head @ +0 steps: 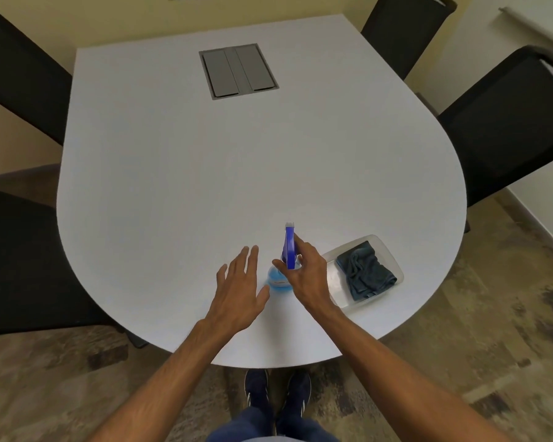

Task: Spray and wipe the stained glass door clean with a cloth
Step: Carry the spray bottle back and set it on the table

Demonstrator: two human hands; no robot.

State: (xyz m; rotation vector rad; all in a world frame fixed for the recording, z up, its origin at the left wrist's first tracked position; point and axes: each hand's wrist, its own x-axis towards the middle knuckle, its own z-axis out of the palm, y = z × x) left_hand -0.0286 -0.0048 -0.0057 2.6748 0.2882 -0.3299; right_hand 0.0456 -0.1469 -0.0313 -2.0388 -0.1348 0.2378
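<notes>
A spray bottle (279, 282) with pale blue liquid and a dark blue trigger head stands on the white table (205, 173) near its front edge. My right hand (307, 274) is closed around the bottle's neck just below the trigger head. My left hand (241, 290) hovers flat and open just left of the bottle, fingers spread, its thumb close to the bottle's base. A crumpled dark blue-grey cloth (364, 271) lies in a clear plastic tray (336, 288) to the right of the bottle. No glass door is in view.
Black chairs stand around the table: at the left (23, 74), the lower left (26, 263), the far right (403, 30) and the right (505, 122). A grey cable hatch (238, 71) is set in the tabletop at the back. My feet in dark shoes (276, 393) stand below the table edge.
</notes>
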